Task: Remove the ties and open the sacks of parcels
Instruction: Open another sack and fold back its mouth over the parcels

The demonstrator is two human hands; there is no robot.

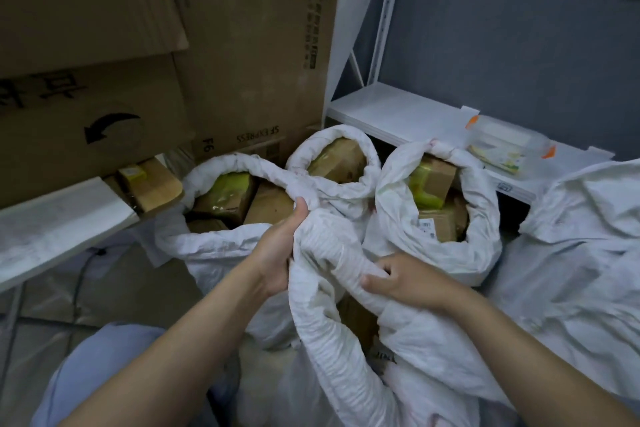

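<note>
In the head view, the nearest sack (332,333) is seen on the floor in the foreground. Its mouth is open and its white woven rim is rolled into a thick band. A brown parcel (356,321) is partly shown inside it.

The rolled rim is grasped at its far left side by the left grip (280,246), with the thumb laid up over the fabric. The rim's right side is pinched by the right grip (405,282), whose fingers are curled into a fold of the cloth.

Just behind, three more sacks are stood touching one another, all open with rims rolled down: the left sack (207,250), the middle sack (367,149) and the right sack (394,229). Cardboard parcels with yellow-green tape (228,191) are seen in each.

A crumpled white sack (581,236), whose mouth cannot be made out, is laid at the right edge. Large cardboard boxes (249,45) are stacked behind on the left. A white shelf (391,111) is set behind on the right, and a clear plastic packet (502,149) is laid on it.
</note>
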